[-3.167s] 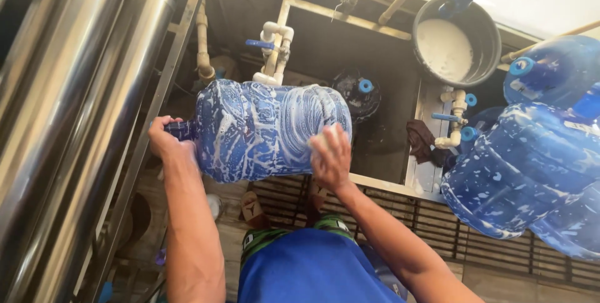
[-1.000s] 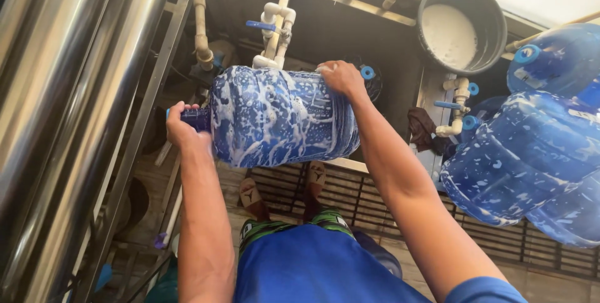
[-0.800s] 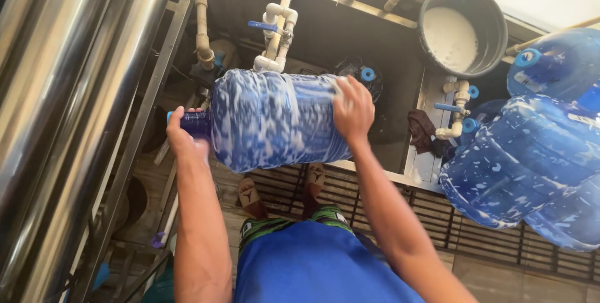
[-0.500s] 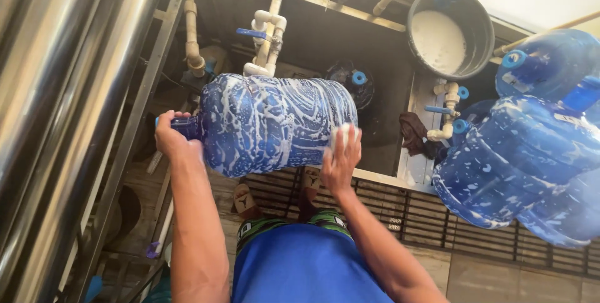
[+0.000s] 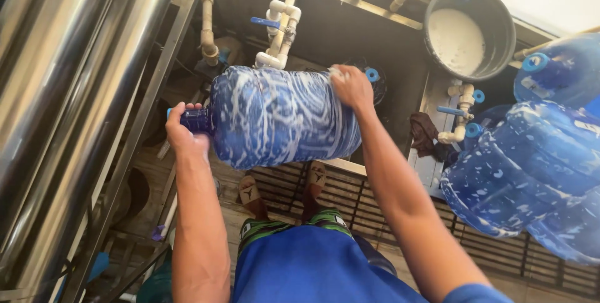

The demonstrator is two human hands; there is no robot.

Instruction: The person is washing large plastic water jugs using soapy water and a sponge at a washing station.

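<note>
Over the grate: soapy water jug [image 5: 281,115] held sideways.
Left hand [image 5: 186,133]: clamped round neck.
Right hand [image 5: 351,85]: flat on base.
Risk: suds-slick jug could slip.

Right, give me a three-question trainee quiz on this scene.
1. True or false: the jug lies on its side in the air.
2. Which hand grips the jug's neck: A) left hand B) right hand C) neither?
3. Fill in: the jug's blue wall is streaked with white ____.

Key: 1 true. 2 A; the right hand rests on the top of the jug's far end. 3 suds, as on the other jugs stacked at the right.
</note>
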